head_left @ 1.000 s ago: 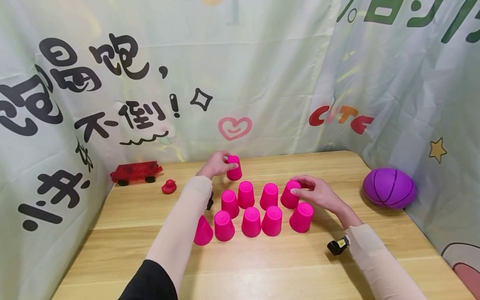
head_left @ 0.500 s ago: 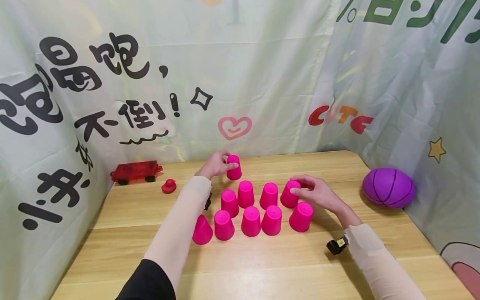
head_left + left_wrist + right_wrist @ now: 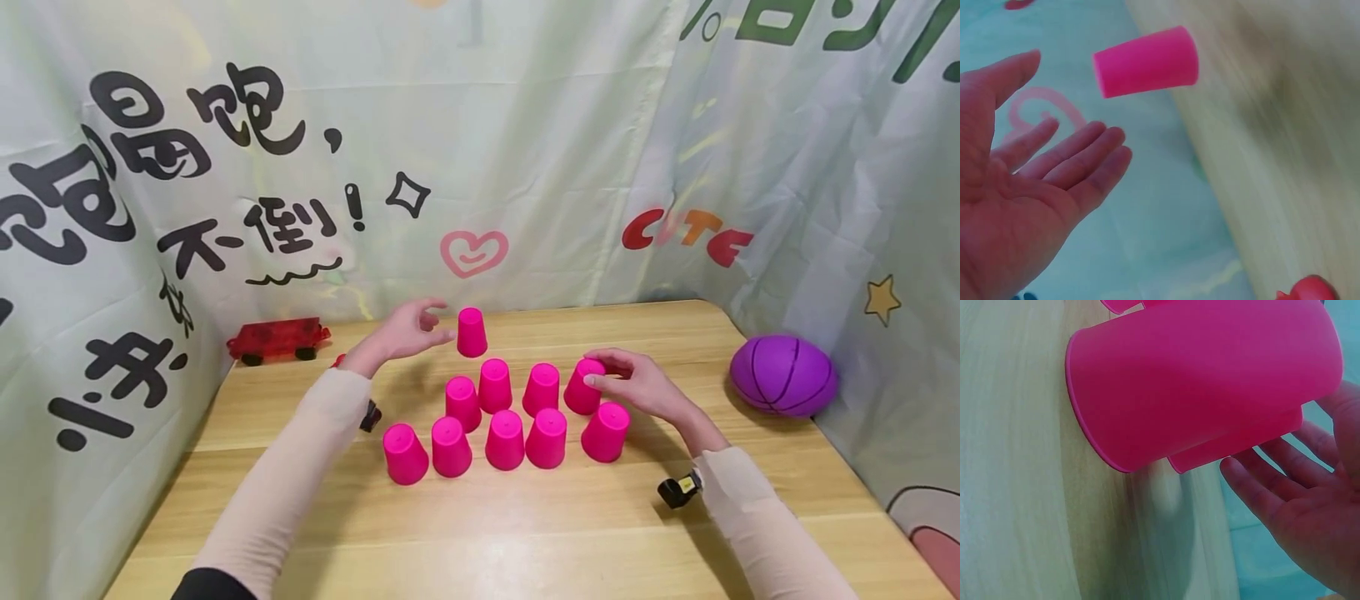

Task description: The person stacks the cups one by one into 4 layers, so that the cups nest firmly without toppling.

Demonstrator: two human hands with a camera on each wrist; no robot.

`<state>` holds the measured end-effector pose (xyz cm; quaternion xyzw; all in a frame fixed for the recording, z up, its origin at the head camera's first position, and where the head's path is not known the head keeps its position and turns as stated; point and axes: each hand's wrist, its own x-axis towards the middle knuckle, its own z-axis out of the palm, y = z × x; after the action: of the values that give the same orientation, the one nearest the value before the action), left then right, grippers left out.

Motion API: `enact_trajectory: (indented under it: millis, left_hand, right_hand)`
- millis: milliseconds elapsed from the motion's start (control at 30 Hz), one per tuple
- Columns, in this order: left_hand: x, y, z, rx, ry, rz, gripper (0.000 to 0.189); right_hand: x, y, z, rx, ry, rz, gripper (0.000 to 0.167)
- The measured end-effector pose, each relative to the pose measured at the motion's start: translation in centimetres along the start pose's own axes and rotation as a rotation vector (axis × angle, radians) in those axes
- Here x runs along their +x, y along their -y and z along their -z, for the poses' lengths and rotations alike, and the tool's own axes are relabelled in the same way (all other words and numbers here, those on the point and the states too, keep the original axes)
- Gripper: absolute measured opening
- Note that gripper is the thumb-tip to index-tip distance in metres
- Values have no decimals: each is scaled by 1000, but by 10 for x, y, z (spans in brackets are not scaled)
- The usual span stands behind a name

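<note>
Several pink cups stand upside down on the wooden table. The farthest cup (image 3: pixel 472 333) stands by itself behind the others. To its left is my left hand (image 3: pixel 405 329), its fingers spread loosely and apart from the cup. The left wrist view shows the bare palm of that left hand (image 3: pixel 1022 206), with the pink cup (image 3: pixel 1147 62) beyond its fingertips. My right hand (image 3: pixel 637 385) holds the right-end cup (image 3: pixel 582 393) of the middle row between thumb and fingers. In the right wrist view a nearer cup (image 3: pixel 1204 387) hides most of the held cup (image 3: pixel 1241 440).
A front row of cups (image 3: pixel 505 442) spreads across the table (image 3: pixel 480 533). A purple ball (image 3: pixel 783 377) lies at the right edge. A red toy car (image 3: pixel 277 340) stands back left, and a small red toy (image 3: pixel 1314 290) shows near my left wrist. Printed cloth (image 3: pixel 540 167) hangs behind.
My left hand has let go of the farthest cup and drawn back to the left, leaving that cup standing. My right hand stays at its cup. The head view has shifted slightly.
</note>
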<state>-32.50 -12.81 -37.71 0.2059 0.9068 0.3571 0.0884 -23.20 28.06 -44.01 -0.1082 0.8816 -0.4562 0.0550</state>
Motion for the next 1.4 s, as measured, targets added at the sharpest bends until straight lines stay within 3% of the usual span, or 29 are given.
enact_trajectory:
  millis: [167, 400, 767, 967, 1200, 1400]
  left_hand:
    - [-36, 8, 3, -6, 4, -43, 62]
    - [-86, 23, -6, -80, 5, -20, 57]
    - [-142, 41, -21, -181, 67, -101, 54]
    - [-155, 54, -28, -194, 93, -102, 53]
    - [-157, 61, -35, -264, 97, -118, 39]
    - [-157, 61, -37, -272, 70, -114, 41]
  right_hand:
    - [-1, 2, 0, -4, 1, -6, 60]
    - [-4, 5, 0, -22, 4, -2, 61]
    - [-5, 4, 1, -19, 36, 19, 64]
    - [-2, 3, 1, -30, 41, 48, 59]
    - [4, 13, 9, -57, 65, 84, 57]
    - [25, 32, 22, -107, 23, 137, 55]
